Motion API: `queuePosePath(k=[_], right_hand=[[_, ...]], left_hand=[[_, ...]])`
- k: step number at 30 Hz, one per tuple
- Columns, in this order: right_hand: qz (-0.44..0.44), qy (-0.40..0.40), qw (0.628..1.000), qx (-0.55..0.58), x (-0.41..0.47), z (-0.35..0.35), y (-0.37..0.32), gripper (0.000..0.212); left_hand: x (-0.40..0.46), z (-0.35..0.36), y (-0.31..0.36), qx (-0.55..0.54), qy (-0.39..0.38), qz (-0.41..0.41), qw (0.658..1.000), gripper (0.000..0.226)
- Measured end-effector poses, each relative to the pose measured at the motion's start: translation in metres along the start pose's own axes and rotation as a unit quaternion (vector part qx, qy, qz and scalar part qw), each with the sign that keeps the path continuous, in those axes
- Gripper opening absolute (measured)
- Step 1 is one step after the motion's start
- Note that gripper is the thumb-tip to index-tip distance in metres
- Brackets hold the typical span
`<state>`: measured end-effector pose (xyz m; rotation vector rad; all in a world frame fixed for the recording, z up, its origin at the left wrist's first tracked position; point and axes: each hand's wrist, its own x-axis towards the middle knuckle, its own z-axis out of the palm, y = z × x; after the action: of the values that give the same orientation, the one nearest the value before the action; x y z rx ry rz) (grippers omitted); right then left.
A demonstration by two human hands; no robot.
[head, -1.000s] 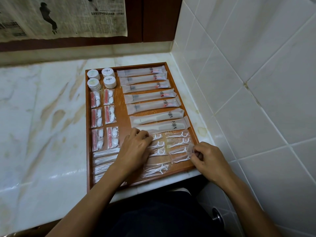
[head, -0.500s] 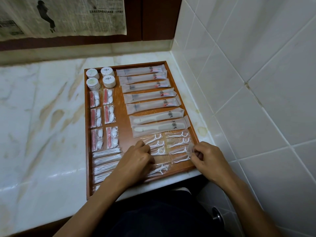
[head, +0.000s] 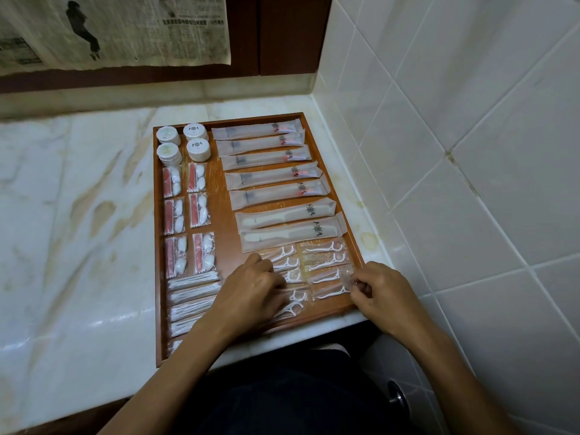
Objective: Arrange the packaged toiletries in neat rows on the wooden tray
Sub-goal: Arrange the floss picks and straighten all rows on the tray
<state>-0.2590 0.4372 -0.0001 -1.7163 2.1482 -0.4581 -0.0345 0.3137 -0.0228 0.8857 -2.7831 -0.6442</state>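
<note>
The wooden tray [head: 224, 243] lies on the marble counter in the corner. It holds round white jars [head: 183, 142], red-and-white cotton packs [head: 185, 221], long toothbrush sleeves [head: 270, 171], two comb sleeves [head: 288, 224], cotton swab packs [head: 191, 296] and clear floss pick packets [head: 326, 262]. My left hand [head: 251, 293] rests palm down on the left column of floss pick packets, fingers bent onto them. My right hand [head: 379, 293] pinches the right end of a floss pick packet at the tray's near right corner.
The marble counter [head: 78, 230] spreads to the left of the tray. A white tiled wall [head: 455, 152] rises close along the tray's right side. A newspaper sheet [head: 110, 29] hangs on the dark wood panel behind. The counter's front edge runs just under my forearms.
My left hand slid back from the lower comb sleeve toward me onto the floss pick packets. My right hand stays at the tray's near right corner.
</note>
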Motion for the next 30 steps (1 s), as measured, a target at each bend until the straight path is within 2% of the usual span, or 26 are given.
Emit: queuePosePath(k=[3,9,25,30], right_hand=[[-0.005,-0.036,0.999,-0.015,-0.002,0.003,-0.003,0.024],[-0.011,-0.095,0.994,-0.055,-0.001,0.011,-0.013,0.016],[-0.011,-0.091,0.993,-0.072,0.008,0.011,-0.020,0.018],[-0.003,-0.058,0.997,-0.055,0.009,0.013,-0.020,0.014]], left_hand=[[0.003,0.000,0.003,0.002,0.006,-0.005,1.000,0.017],[0.010,0.006,0.003,0.026,0.036,-0.023,0.999,0.014],[-0.011,0.010,0.000,0.024,0.068,-0.042,0.996,0.009],[-0.011,0.008,-0.002,0.034,0.079,-0.047,0.995,0.019]])
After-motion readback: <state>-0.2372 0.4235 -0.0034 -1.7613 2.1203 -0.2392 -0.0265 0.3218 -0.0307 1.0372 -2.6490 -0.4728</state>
